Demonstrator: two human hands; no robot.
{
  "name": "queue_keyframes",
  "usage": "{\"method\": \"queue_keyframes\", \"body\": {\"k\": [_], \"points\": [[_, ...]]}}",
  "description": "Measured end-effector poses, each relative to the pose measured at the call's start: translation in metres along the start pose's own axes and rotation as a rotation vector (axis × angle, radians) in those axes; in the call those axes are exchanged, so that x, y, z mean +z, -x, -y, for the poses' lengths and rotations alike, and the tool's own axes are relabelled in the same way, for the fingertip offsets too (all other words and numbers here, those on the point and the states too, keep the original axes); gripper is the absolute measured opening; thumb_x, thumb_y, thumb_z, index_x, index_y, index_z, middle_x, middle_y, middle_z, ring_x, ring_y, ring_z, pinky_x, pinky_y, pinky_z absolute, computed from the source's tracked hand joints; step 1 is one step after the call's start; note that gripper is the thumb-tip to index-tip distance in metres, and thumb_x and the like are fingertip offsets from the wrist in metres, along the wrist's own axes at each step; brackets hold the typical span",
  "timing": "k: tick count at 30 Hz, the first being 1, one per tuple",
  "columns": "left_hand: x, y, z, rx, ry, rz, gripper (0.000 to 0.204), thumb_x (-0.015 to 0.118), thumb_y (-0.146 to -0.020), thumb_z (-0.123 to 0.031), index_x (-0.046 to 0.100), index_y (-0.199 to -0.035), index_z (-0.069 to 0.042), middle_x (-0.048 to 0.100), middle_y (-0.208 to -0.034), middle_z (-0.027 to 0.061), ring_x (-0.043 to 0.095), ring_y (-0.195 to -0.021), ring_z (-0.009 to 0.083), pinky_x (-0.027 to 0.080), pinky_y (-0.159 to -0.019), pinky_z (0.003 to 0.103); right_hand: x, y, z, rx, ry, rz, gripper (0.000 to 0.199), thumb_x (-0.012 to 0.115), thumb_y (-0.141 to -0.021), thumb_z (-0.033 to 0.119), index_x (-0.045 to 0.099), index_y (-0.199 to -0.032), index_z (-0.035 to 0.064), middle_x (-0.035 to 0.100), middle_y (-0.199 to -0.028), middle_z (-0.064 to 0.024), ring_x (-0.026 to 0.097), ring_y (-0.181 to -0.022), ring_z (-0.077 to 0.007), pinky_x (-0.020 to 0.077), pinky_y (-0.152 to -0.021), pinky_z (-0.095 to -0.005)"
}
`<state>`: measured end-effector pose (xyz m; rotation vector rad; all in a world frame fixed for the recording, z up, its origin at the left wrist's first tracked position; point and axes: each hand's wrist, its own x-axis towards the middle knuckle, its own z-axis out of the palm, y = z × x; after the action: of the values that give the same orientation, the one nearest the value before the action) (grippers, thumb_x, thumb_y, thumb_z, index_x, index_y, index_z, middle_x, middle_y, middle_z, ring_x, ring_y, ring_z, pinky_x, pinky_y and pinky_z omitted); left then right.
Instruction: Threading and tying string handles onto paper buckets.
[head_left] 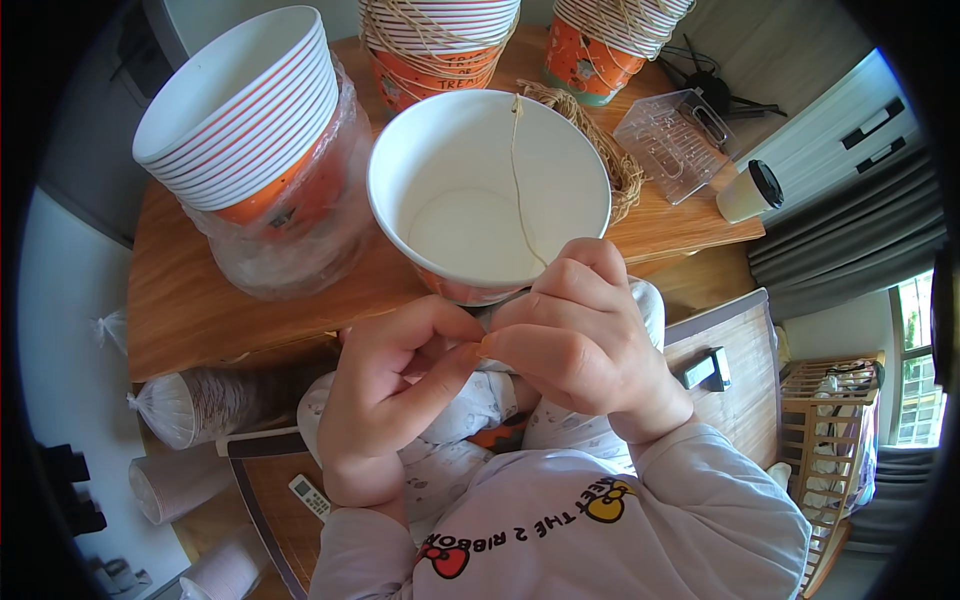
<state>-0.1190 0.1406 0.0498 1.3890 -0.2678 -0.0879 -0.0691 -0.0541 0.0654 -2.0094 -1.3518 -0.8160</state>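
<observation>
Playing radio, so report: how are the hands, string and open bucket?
Left hand and right hand: fingertips together, near side of open bucket. String: far rim to right hand, grip hidden. Close by, left: bucket stack, partly plastic-wrapped.

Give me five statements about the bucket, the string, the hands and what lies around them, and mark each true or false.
1. A string runs from the rim of the front bucket to the right hand. True.
2. The left stack is free of plastic. False: clear plastic surrounds the lower part of the left stack.
3. The cup has a black lid. True.
4. The hands are far apart. False: the left hand meets the right at the fingers.
5. The remote lies on the table. False: the remote is on the mat.
</observation>
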Motion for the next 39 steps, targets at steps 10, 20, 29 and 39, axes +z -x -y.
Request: {"method": "queue_keyframes", "body": {"k": [10,20,29,39], "points": [[-0.0001,-0.0052,-0.0028,0.237,-0.406,-0.012,0.011,0.070,-0.074,0.003,0.066,-0.083,0.000,0.058,-0.075,0.0054,0.055,-0.062,0.0104,0.043,-0.057,0.022,-0.0012,-0.0031,0.0031,0.009,0.026,0.039,0.024,0.066,-0.076,0.019,0.060,-0.099,0.0163,0.058,-0.079,0.0077,0.051,-0.070,-0.0119,0.0341,-0.077,-0.0319],[0.0062,-0.0059,0.0031,0.314,-0.468,-0.160,0.014,0.071,-0.067,0.001,0.066,-0.080,-0.003,0.057,-0.081,0.0060,0.060,-0.076,0.0207,0.047,-0.065,0.030,0.0030,-0.0040,0.0015,0.048,0.008,0.001,0.022,0.067,-0.075,0.017,0.060,-0.095,0.0172,0.055,-0.072,0.0087,0.048,-0.067,-0.0111,0.0310,-0.074,-0.0310],[0.0060,-0.0055,0.0048,0.355,-0.510,-0.177,0.016,0.072,-0.065,0.001,0.066,-0.079,-0.004,0.055,-0.078,0.0050,0.057,-0.073,0.0208,0.045,-0.062,0.032,0.0028,-0.0049,0.0005,0.046,-0.023,0.013,0.025,0.069,-0.072,0.015,0.061,-0.097,0.0150,0.057,-0.072,0.0085,0.049,-0.066,-0.0112,0.0313,-0.074,-0.0311],[0.0066,-0.0057,0.0070,0.460,-0.652,-0.241,0.019,0.074,-0.063,0.002,0.065,-0.077,-0.007,0.057,-0.077,0.0028,0.055,-0.071,0.0206,0.043,-0.060,0.032,0.0019,-0.0055,0.0020,0.061,-0.045,0.023,0.028,0.071,-0.071,0.012,0.061,-0.097,0.0148,0.060,-0.075,0.0083,0.050,-0.067,-0.0112,0.0318,-0.074,-0.0315]]}}
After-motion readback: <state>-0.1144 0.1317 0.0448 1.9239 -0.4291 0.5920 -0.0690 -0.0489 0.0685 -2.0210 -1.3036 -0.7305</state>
